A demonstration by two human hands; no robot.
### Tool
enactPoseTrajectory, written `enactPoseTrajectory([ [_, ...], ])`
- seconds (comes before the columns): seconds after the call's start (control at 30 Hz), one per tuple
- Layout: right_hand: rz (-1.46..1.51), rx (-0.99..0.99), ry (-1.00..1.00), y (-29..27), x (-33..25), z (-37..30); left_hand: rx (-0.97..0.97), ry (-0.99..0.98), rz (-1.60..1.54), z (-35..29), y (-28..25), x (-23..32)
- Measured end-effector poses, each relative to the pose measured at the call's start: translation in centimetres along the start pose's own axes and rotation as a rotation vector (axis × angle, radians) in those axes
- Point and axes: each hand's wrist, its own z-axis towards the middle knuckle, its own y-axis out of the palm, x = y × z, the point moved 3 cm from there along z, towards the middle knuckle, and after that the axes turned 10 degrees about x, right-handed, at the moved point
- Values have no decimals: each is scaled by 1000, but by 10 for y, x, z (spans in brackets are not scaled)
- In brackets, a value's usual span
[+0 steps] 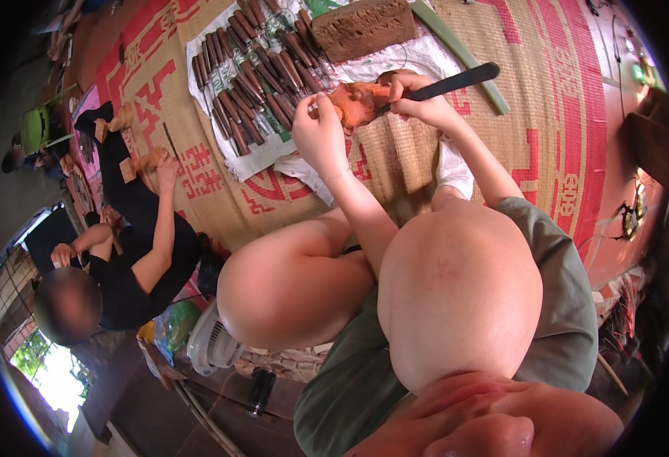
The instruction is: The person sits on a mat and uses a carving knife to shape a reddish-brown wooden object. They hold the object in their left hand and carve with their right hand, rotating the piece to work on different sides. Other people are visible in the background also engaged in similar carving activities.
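An orange-brown carved wood piece [356,107] is held up over the mat, in front of my raised knees. My left hand [319,133] is closed round its left side. In my right hand [424,103] is a long tool with a flat black handle [460,81], which sticks out to the upper right. The tool's working end lies against the right side of the carving, mostly hidden by my fingers. Beyond my left hand, several carving tools with brown wooden handles [254,72] lie in rows on a white cloth [247,165].
A brown block [363,30] and a long green bar [464,57] lie at the far side of the red-and-tan mat [555,99]. At left, another person [144,259] holds a pale carved wood piece [150,161]. A white fan [212,343] stands beside my left knee. Cables lie at the right.
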Motion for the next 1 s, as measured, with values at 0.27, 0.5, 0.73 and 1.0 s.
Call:
enactPoseTrajectory([
  [0.27, -122, -3, -17, 8, 8, 3, -23, -14, -3, 6, 0, -6],
  [0.5, -87, -21, -45, 27, 2, -2, -17, -14, -9, 3, -3, -9],
  [0.73, -82, 61, 56, 21, 0, -6, 3, 31, -13, -1, -4, -8],
  [1.0, 56, 40, 39, 22, -9, -11, -85, 113, -146, 4, 4, -24],
])
